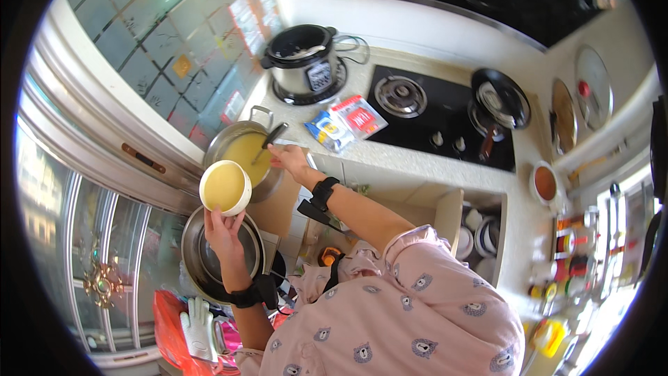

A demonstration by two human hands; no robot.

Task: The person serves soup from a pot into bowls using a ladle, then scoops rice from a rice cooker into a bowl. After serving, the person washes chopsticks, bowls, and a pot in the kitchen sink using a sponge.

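Note:
In my left hand (224, 232) is a white bowl (244, 209) filled with smooth yellow liquid (224, 186). The fingers support it from below and at the near side. My right hand (292, 161) grips the black handle of a ladle (275, 136), whose metal shaft slants down into a steel pot (215, 149). More of the same yellow liquid (242, 154) lies in that pot, and the ladle's head is hidden in it. The bowl is held near the pot's front rim and covers part of it. Both wrists wear black bands.
An electric pressure cooker (302, 65) stands lidless at the back, beside two food packets (342, 124). A gas hob (443, 120) carries a frying pan (500, 99). Below my left arm sits a wide metal pan (194, 261). An open drawer (482, 243) holds dishes.

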